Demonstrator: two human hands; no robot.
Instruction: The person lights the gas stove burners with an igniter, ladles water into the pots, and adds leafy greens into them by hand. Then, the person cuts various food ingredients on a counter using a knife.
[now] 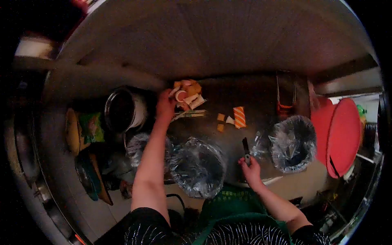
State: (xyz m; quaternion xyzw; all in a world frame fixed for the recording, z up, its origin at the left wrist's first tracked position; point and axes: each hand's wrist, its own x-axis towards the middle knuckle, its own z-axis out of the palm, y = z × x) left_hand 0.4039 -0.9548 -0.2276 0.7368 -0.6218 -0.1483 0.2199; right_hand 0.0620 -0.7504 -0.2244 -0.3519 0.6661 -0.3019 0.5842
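Note:
My left hand point(165, 105) reaches to the left side of a pile of small packets point(188, 92) at the back of the dark table. Its fingers are blurred, so their grip cannot be made out. Just below the pile lie several thin sticks point(192, 114). My right hand point(250, 168) is closed around the handle of a dark knife-like tool point(246, 149), which points away from me. Beyond it rest an orange-and-white striped packet point(239, 117), a small white piece point(230, 120) and small orange packets point(221, 122).
Plastic-lined containers stand near the front edge point(199, 167) and at the right point(292, 143). A metal pot point(125, 109) is at the left, beside a green packet point(92, 127). Round red objects point(344, 138) stand at the far right. A glass-like container point(286, 98) sits at the back right.

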